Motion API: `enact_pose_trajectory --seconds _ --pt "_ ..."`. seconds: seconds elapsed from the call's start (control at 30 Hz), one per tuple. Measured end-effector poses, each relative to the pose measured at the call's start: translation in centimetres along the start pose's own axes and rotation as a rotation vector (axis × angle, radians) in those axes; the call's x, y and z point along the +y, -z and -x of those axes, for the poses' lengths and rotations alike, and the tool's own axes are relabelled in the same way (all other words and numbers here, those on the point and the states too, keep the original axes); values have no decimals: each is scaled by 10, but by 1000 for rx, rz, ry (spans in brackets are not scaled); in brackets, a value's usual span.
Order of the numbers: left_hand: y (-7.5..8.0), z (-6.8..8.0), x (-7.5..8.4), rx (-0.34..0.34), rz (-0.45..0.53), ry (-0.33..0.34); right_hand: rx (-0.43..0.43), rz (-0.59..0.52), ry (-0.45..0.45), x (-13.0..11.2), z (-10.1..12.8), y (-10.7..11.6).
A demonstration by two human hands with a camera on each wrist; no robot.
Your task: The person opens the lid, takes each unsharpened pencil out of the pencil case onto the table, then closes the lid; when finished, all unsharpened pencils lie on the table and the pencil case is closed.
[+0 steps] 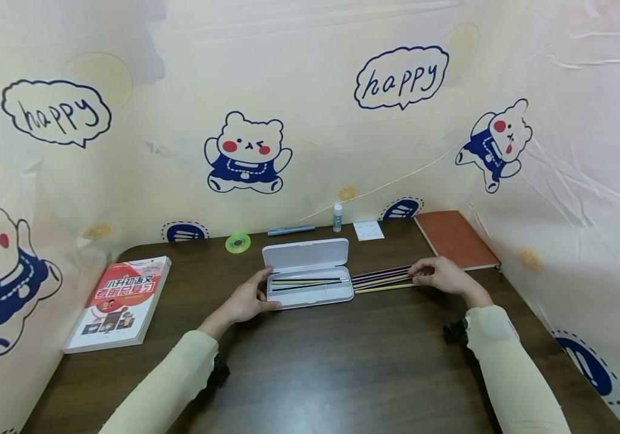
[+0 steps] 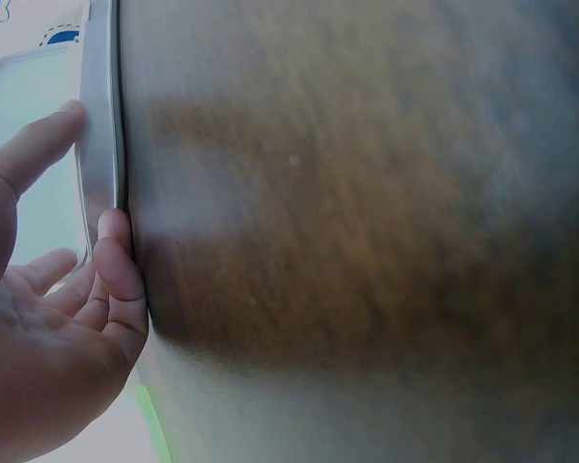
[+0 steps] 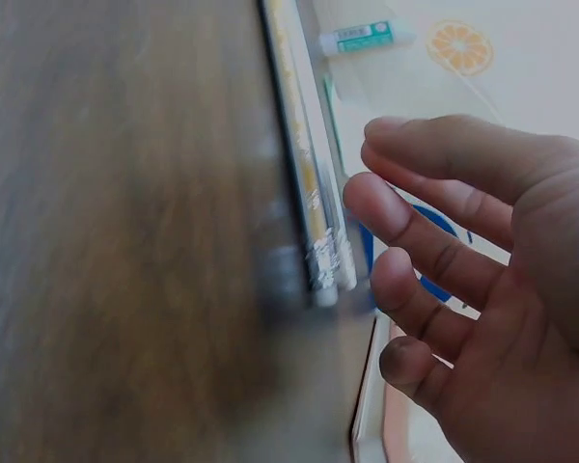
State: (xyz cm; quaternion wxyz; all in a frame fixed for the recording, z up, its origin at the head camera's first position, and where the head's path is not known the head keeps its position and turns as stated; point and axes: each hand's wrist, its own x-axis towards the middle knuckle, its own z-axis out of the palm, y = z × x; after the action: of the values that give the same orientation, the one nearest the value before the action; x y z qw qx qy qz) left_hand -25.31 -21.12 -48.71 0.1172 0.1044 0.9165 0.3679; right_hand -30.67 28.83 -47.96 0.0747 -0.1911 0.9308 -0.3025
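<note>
Black-and-yellow slender pencils point(image 1: 382, 281), left-to-right, erasers point(image 3: 325, 295) rightward (right hand point(image 1: 442, 274) loose-fingered alongside, left hand point(image 1: 243, 301) clamped on white oblong case point(image 1: 315, 295))

A study desk point(image 1: 315, 361) walled in by cartoon-printed cloth point(image 1: 310, 42).
The pale, creased cloth rises behind the desk and along both sides, printed with bears point(image 1: 247, 175), fruit slices point(image 1: 347, 193) and the word "happy" point(image 1: 402, 78); on the dark wood-grained top are school things: a thick book point(image 1: 120, 295) with Chinese print on its cover, a brown notebook point(image 1: 458, 240), a glue stick point(image 1: 337, 218), a roll of green tape point(image 1: 231, 243), a blue pen point(image 1: 291, 230), and an open pencil case point(image 1: 305, 255) with pencils point(image 1: 380, 280). Whether home or classroom, I cannot tell.
</note>
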Motion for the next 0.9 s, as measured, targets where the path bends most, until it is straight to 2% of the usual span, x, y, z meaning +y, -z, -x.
enact_pose_trajectory --seconds 0.23,0.37,0.9 --pt "0 1 1 2 -1 5 -45 -65 -1 -12 -11 -3" --pt "-1 1 1 5 -6 0 -61 -90 31 -25 -17 -6" --pt "0 2 1 10 0 -11 -100 -73 123 -75 -45 -31"
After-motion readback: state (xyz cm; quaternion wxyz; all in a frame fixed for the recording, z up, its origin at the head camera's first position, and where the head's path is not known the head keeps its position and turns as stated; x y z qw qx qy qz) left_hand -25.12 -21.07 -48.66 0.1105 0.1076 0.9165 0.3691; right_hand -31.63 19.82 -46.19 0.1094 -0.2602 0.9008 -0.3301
